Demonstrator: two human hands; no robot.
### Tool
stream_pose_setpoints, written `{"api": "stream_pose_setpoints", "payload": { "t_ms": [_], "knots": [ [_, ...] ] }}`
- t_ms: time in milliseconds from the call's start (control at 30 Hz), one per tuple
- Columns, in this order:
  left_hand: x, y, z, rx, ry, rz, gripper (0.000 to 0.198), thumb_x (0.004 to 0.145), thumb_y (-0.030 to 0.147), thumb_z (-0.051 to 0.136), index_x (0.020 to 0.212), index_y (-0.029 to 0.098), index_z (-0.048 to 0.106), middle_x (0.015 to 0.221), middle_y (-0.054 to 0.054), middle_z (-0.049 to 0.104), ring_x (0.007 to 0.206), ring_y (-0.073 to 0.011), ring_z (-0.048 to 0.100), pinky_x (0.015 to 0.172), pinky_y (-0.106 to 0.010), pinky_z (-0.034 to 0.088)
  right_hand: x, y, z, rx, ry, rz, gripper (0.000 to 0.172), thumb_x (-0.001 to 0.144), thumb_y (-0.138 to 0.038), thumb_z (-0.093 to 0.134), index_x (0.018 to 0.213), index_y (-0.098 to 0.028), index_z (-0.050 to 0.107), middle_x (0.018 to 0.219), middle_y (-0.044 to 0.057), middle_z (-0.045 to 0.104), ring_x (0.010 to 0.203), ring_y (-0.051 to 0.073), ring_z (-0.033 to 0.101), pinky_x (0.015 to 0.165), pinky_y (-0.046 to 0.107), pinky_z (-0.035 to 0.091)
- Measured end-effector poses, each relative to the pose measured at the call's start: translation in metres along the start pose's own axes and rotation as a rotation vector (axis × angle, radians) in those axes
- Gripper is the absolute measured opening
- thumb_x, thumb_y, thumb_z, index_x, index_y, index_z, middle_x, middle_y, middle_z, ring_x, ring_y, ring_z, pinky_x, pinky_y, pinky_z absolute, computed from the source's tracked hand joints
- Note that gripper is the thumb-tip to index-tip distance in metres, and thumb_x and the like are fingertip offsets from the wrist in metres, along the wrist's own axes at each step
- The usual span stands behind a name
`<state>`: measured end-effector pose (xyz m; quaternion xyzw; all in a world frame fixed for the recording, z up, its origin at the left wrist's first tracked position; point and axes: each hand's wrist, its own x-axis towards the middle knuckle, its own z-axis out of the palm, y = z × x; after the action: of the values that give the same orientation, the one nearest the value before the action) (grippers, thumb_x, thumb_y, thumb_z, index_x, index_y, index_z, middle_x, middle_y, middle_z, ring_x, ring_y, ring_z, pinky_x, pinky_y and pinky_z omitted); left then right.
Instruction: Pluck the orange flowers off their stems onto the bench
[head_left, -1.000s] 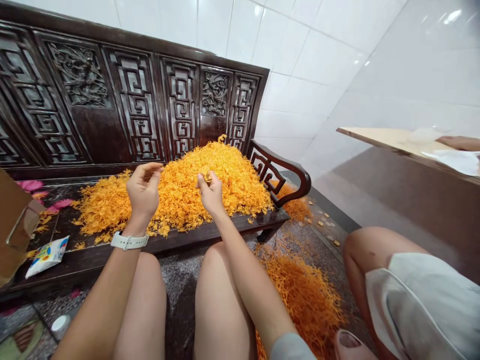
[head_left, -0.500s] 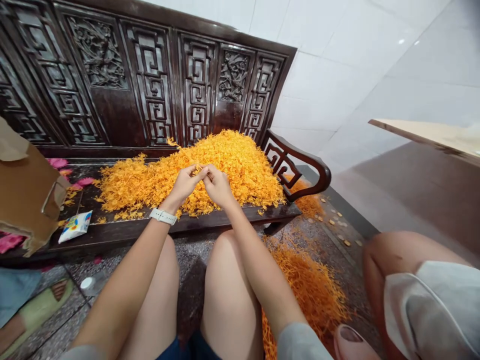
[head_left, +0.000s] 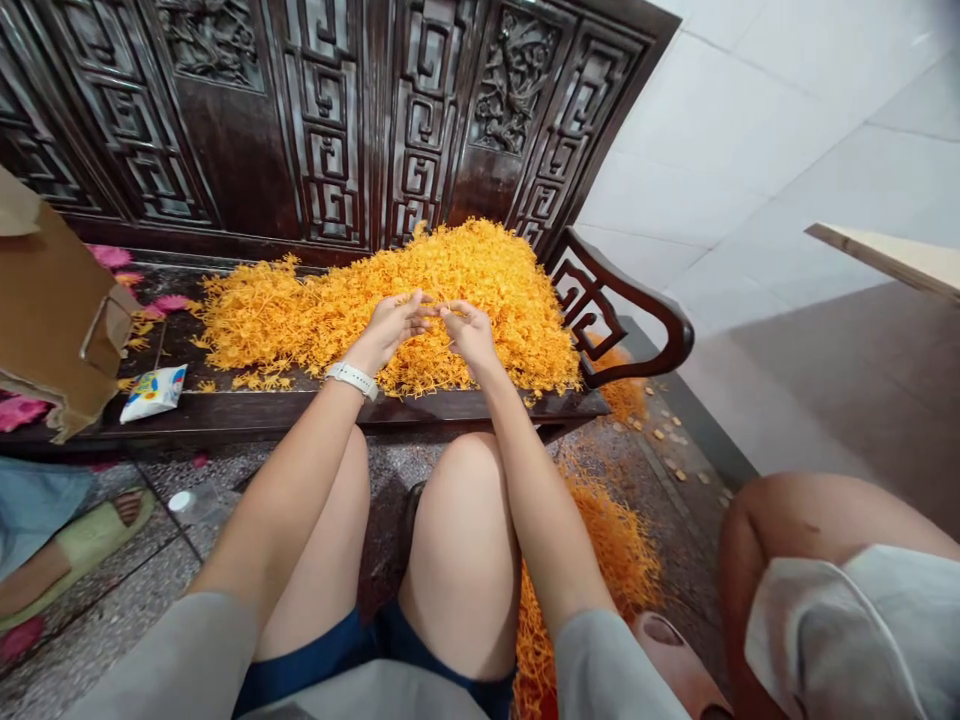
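Observation:
A big heap of orange, frilly flower-like pieces (head_left: 480, 260) lies on the dark wooden bench (head_left: 330, 410). Both hands meet in front of the heap. My left hand (head_left: 394, 325), with a white watch (head_left: 352, 379) at the wrist, has its fingers stretched apart toward the right one. My right hand (head_left: 471, 332) is closed in a pinch, thumb against forefinger, its tips close to the left fingertips. Whatever sits in that pinch is small and blends with the orange behind it.
At left stand a cardboard box (head_left: 60, 310) and a colourful packet (head_left: 154, 393), with pink flowers (head_left: 169, 303) behind. The bench's curved armrest (head_left: 660, 335) rises at right. Orange strands (head_left: 607, 540) cover the floor. Another person's knee (head_left: 795, 520) is close on the right.
My hands, joined at the fingertips before, have moved slightly apart, and the left fingers have spread. The camera view has tilted down and shifted left.

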<state>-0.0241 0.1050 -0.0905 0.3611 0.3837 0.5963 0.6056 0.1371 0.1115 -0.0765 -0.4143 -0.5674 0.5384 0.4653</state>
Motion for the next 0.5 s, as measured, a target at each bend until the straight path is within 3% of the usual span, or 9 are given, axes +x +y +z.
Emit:
{"api": "stream_pose_setpoints", "payload": {
  "t_ms": [267, 333, 400, 500],
  "knots": [
    [0.021, -0.004, -0.029, 0.250, 0.329, 0.129, 0.026, 0.104, 0.040, 0.058, 0.094, 0.018, 0.068, 0.087, -0.009, 0.073, 0.063, -0.0124, 0.061, 0.062, -0.025, 0.049, -0.018, -0.017, -0.026, -0.048, 0.038, 0.029, 0.007, 0.104, -0.022, 0.056, 0.104, -0.019, 0.063, 0.063, -0.012, 0.023, 0.058, 0.010, 0.014, 0.054, 0.028, 0.010],
    [0.026, -0.007, -0.036, 0.473, 0.386, 0.210, 0.026, 0.104, 0.040, 0.056, 0.101, 0.019, 0.069, 0.095, -0.011, 0.074, 0.077, -0.0185, 0.068, 0.074, -0.032, 0.055, -0.026, -0.023, -0.038, -0.060, 0.054, 0.002, 0.008, 0.102, -0.028, 0.061, 0.104, -0.021, 0.064, 0.063, -0.011, 0.022, 0.057, 0.010, 0.013, 0.054, 0.030, 0.011],
    [0.028, -0.009, -0.042, 0.788, 0.424, 0.291, 0.032, 0.099, 0.042, 0.062, 0.121, 0.018, 0.068, 0.115, -0.016, 0.073, 0.106, -0.0289, 0.070, 0.095, -0.043, 0.055, -0.038, -0.033, -0.055, -0.143, 0.090, -0.083, 0.016, 0.101, -0.039, 0.064, 0.102, -0.023, 0.065, 0.063, -0.010, 0.023, 0.055, 0.011, 0.015, 0.053, 0.031, 0.014],
    [0.024, -0.011, -0.046, 1.210, 0.357, 0.282, 0.088, 0.085, 0.046, 0.081, 0.159, 0.014, 0.044, 0.151, -0.028, 0.053, 0.141, -0.0461, 0.050, 0.114, -0.061, 0.042, -0.065, -0.052, -0.090, -0.371, 0.179, -0.234, 0.032, 0.104, -0.051, 0.052, 0.106, -0.022, 0.067, 0.064, -0.008, 0.026, 0.055, 0.012, 0.020, 0.054, 0.033, 0.020]
  ]
}}
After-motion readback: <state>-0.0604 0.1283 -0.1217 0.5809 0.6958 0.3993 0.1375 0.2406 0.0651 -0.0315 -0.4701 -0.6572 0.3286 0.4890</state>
